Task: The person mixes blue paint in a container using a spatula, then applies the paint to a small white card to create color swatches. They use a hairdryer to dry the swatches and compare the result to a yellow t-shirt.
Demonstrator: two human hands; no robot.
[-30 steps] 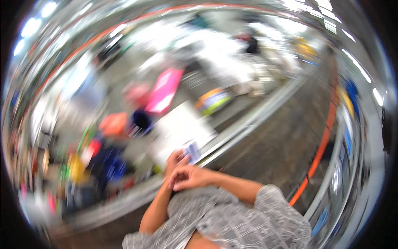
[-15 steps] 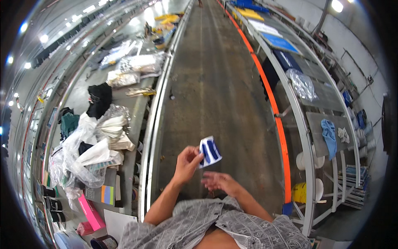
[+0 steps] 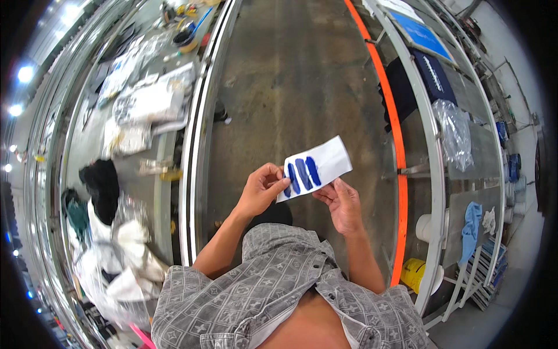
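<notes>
So my left hand point(image 3: 260, 191) has the white paper point(image 3: 323, 164) pinched by its left edge, up over the floor point(image 3: 290, 87), probably to leave most blue stripes point(image 3: 303, 174) showing. My right hand point(image 3: 344, 208) meets the lower edge, maybe steadying it; can't tell if those fingers grip.

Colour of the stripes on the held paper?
Dark blue stripes on white paper; shows best in the head view.

We make out a line of white lettering point(image 3: 432, 72) on the dark navy cloth point(image 3: 440, 84), too small for us to read. On the blue framed panel point(image 3: 421, 32) we see pale, letter-like marks point(image 3: 428, 38), also illegible.
</notes>
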